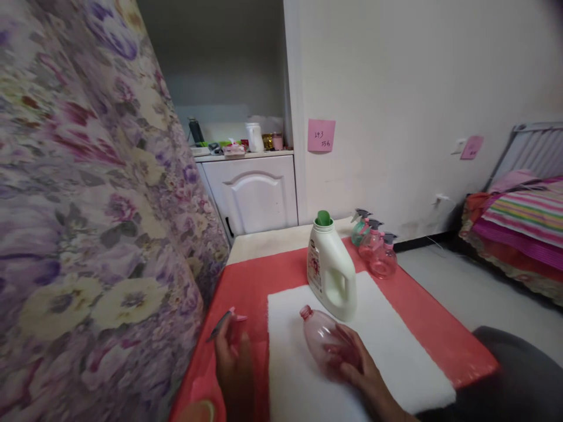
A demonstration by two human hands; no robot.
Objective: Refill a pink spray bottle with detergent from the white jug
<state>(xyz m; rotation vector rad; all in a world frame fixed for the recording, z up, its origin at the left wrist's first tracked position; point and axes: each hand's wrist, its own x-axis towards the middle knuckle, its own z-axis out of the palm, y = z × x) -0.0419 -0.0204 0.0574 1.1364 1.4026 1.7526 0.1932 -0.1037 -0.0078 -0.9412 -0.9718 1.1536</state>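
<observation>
My right hand point(363, 369) is wrapped around the body of a clear pink spray bottle point(323, 340). The bottle tilts over the white cloth point(396, 346), its uncapped neck pointing up and to the left. On the left, my left hand point(235, 357) is at a grey-and-pink trigger spray head point(224, 323) above the red table covering. Its thumb and fingers look spread, though blurred; whether they touch the spray head is unclear. Just behind the pink bottle stands a large pale detergent jug point(332, 272) with a green piece point(324, 218) in its mouth.
Several spray bottles point(382, 264) with dark trigger heads line the table's far right edge. A floral curtain point(109, 234) hangs close on the left. Behind the table are a white cabinet point(255, 193) and a wall; a bed point(523, 211) is at right.
</observation>
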